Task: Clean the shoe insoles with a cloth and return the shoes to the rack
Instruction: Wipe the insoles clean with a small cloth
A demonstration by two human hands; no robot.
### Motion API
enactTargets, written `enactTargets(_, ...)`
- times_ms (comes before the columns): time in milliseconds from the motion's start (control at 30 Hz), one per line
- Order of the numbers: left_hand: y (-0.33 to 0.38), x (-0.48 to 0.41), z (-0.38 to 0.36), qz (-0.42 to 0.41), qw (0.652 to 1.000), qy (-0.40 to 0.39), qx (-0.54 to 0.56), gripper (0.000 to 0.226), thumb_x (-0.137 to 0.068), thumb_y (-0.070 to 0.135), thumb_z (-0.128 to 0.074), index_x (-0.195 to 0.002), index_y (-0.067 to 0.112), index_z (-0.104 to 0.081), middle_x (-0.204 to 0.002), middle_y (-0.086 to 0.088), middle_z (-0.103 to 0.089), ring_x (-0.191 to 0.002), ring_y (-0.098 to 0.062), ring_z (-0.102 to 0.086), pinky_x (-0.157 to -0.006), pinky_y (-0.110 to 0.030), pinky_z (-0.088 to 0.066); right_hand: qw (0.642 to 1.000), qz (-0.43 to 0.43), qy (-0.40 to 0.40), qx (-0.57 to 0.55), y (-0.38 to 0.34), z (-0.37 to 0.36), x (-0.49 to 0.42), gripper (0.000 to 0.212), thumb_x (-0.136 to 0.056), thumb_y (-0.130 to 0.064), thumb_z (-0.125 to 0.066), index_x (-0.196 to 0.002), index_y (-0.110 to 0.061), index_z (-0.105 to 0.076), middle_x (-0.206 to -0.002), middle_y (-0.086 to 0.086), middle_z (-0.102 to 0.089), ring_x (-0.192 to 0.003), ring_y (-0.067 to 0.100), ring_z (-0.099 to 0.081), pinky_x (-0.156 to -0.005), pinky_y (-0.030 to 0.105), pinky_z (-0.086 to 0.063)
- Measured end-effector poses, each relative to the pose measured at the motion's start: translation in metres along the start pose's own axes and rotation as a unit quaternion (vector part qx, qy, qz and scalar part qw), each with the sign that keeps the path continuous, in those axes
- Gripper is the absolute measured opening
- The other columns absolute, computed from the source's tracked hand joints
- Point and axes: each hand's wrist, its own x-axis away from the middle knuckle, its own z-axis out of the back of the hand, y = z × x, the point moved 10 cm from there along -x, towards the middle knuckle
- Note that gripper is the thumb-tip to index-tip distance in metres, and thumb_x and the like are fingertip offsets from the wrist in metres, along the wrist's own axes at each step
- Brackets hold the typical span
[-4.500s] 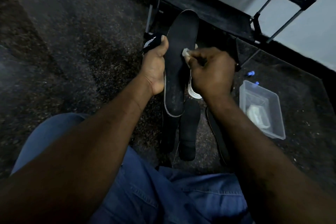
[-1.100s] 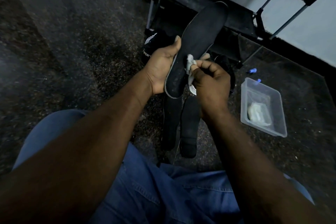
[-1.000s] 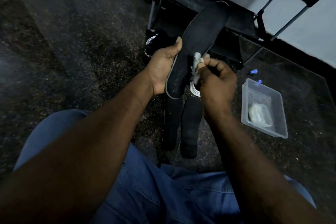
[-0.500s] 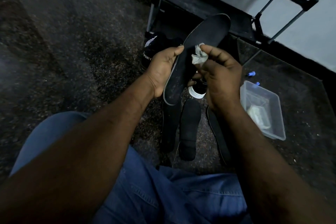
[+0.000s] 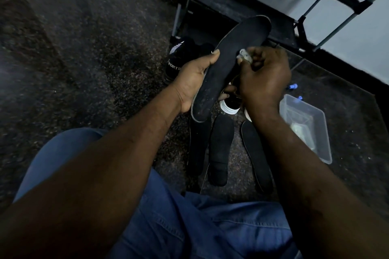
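Gripping insole (image 5: 231, 59) in left hand (image 5: 195, 78), centre, near side of rack (image 5: 231, 6); pinching cloth (image 5: 244, 57) onto it with right hand (image 5: 265, 78). Judged mid-task: leaving three insoles (image 5: 221, 149) on near floor (image 5: 105, 48), shoes (image 5: 179, 57) unracked.

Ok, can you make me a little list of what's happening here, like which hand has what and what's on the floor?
left hand: holds the black insole by its edge, toe end tilted toward the shoe rack
right hand: pinches a small pale cloth at the insole's other edge
floor insoles: three, lying side by side below the hands
black shoe: marked SPORTS, behind the left hand
plastic tub: clear, on the right, something pale inside
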Motion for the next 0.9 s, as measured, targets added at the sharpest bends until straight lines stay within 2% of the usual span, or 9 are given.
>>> enactTargets(100,0.002,0.0,-0.001,-0.008,1.0,0.002,0.015,0.059,-0.105,0.049,-0.046,-0.141,0.004,-0.058,-0.102,-0.011,-0.072,-0.077,-0.024,-0.071,-0.062,-0.032,-0.056,0.998,0.029,-0.046,0.022,-0.006,-0.01,0.008,0.018,-0.087,-0.024,-0.079,-0.104,-0.016,-0.078,-0.106,-0.003,-0.061,-0.079,-0.007,-0.056,-0.074,0.002,-0.042)
enactTargets(200,0.004,0.0,-0.003,-0.021,0.998,-0.009,0.05,0.047,-0.108,0.044,-0.042,-0.124,0.009,-0.067,-0.098,-0.008,-0.074,-0.077,-0.023,-0.072,-0.064,-0.033,-0.056,0.996,0.076,-0.053,0.013,-0.02,-0.012,0.018,0.018,-0.091,-0.022,-0.075,-0.106,-0.014,-0.08,-0.102,-0.001,-0.066,-0.082,-0.001,-0.06,-0.076,0.001,-0.041)
enactTargets(300,0.004,-0.001,-0.002,-0.031,0.998,-0.006,0.059,0.051,-0.107,0.048,-0.045,-0.129,0.007,-0.068,-0.121,-0.014,-0.072,-0.105,-0.03,-0.071,-0.094,-0.043,-0.057,0.993,0.098,-0.063,0.016,-0.029,-0.016,0.026,0.016,-0.088,-0.014,-0.075,-0.102,-0.013,-0.082,-0.098,0.004,-0.072,-0.085,0.009,-0.067,-0.08,0.01,-0.05)
enactTargets(400,0.005,-0.004,0.002,-0.05,0.998,-0.005,0.039,0.067,-0.101,0.057,-0.052,-0.142,0.004,-0.058,-0.144,-0.019,-0.06,-0.135,-0.033,-0.057,-0.121,-0.049,-0.036,0.975,0.18,-0.113,0.057,-0.051,-0.032,0.047,0.017,-0.084,-0.011,-0.073,-0.098,-0.014,-0.082,-0.09,0.007,-0.069,-0.08,0.024,-0.068,-0.072,0.035,-0.056)
enactTargets(500,0.004,-0.004,0.003,-0.045,0.999,0.005,0.017,0.067,-0.102,0.058,-0.05,-0.142,0.004,-0.059,-0.138,-0.019,-0.064,-0.127,-0.036,-0.063,-0.11,-0.049,-0.048,0.966,0.201,-0.115,0.116,-0.052,-0.03,0.038,0.021,-0.085,-0.024,-0.065,-0.098,-0.024,-0.082,-0.092,0.001,-0.073,-0.086,0.029,-0.066,-0.076,0.043,-0.054)
enactTargets(600,0.003,-0.002,0.0,-0.032,0.999,0.01,-0.016,0.066,-0.105,0.057,-0.042,-0.14,0.003,-0.058,-0.111,-0.015,-0.071,-0.085,-0.028,-0.073,-0.072,-0.037,-0.059,0.976,0.136,-0.052,0.163,-0.028,-0.01,0.003,0.027,-0.086,-0.033,-0.06,-0.102,-0.028,-0.081,-0.1,-0.003,-0.076,-0.095,0.029,-0.064,-0.086,0.044,-0.051)
enactTargets(667,0.001,-0.002,-0.001,-0.029,0.999,0.01,-0.027,0.068,-0.105,0.059,-0.041,-0.14,0.003,-0.058,-0.106,-0.016,-0.069,-0.078,-0.025,-0.071,-0.067,-0.036,-0.059,0.982,0.101,-0.038,0.158,-0.017,-0.005,-0.01,0.024,-0.086,-0.031,-0.063,-0.101,-0.027,-0.081,-0.1,-0.002,-0.076,-0.095,0.028,-0.066,-0.089,0.041,-0.051)
enactTargets(833,0.001,-0.003,-0.003,-0.039,0.998,-0.004,0.046,0.069,-0.102,0.058,-0.049,-0.145,0.003,-0.055,-0.143,-0.022,-0.059,-0.131,-0.039,-0.058,-0.115,-0.051,-0.043,0.967,0.193,-0.102,0.129,-0.043,-0.029,0.03,0.019,-0.085,-0.025,-0.065,-0.097,-0.023,-0.08,-0.092,0.004,-0.071,-0.089,0.031,-0.064,-0.078,0.045,-0.052)
enactTargets(900,0.0,-0.004,-0.004,-0.04,0.998,-0.016,0.048,0.072,-0.101,0.058,-0.05,-0.147,0.002,-0.053,-0.147,-0.024,-0.055,-0.138,-0.039,-0.052,-0.121,-0.054,-0.035,0.956,0.234,-0.108,0.143,-0.051,-0.03,0.042,0.018,-0.087,-0.026,-0.066,-0.097,-0.023,-0.08,-0.089,0.003,-0.068,-0.088,0.031,-0.062,-0.073,0.044,-0.047)
